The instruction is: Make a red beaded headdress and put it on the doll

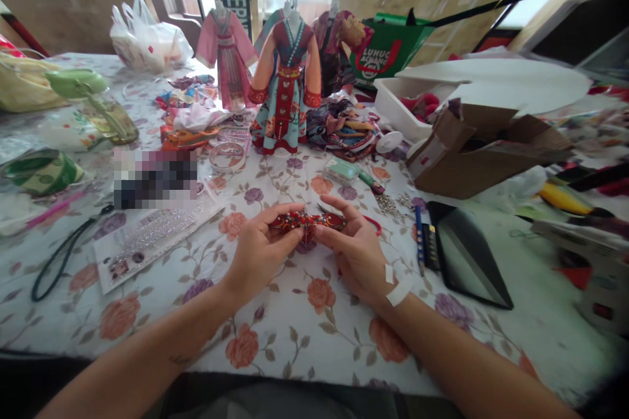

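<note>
A small piece of red patterned fabric point(293, 218) is stretched between my two hands over the middle of the table. My left hand point(260, 245) pinches its left end between thumb and fingers. With thumb and fingertips, my right hand point(358, 249) grips the other end, its index finger raised. A thin pale line, perhaps a thread or needle, crosses the fabric's middle. Partly hidden behind my right hand are scissors with a red handle point(377, 226). Beyond my hands stands a small dress form in a red, orange and blue robe point(285, 88).
Left lie a sheet of stick-on gems point(147, 242) and a black cord loop point(63, 262). To the right are a black tablet point(466, 255), a blue pencil point(419, 236) and an open cardboard box point(472, 160). Fabric heaps point(344, 127) and more dressed forms point(227, 55) stand behind.
</note>
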The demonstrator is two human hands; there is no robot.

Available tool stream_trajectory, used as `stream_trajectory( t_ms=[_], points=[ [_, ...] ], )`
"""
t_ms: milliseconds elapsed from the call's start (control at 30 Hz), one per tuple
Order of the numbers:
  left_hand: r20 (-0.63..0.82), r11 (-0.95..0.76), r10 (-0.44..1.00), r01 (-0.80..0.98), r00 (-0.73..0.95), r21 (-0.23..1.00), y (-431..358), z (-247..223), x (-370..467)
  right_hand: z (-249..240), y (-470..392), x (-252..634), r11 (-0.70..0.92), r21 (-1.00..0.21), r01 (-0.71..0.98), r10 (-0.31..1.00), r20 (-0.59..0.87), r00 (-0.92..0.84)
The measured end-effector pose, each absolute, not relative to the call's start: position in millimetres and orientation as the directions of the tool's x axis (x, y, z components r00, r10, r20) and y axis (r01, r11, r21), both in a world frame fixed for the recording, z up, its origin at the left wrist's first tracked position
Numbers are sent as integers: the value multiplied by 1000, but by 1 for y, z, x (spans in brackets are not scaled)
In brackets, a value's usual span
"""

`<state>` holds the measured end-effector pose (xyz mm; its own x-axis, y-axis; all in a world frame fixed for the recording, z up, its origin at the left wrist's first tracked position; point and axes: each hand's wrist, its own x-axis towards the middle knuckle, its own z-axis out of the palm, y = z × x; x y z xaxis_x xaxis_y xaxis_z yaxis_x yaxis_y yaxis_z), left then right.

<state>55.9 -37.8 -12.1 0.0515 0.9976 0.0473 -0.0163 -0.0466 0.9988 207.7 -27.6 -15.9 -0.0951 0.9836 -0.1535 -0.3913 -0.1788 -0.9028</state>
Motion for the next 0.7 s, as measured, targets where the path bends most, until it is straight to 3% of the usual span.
stream_trajectory(
  t_ms=[700],
  points=[
    [-7, 8, 1000, -38, 27, 999, -38, -12, 56, -19, -28, 206, -58, -950, -305, 997, -40, -64]
  ],
)
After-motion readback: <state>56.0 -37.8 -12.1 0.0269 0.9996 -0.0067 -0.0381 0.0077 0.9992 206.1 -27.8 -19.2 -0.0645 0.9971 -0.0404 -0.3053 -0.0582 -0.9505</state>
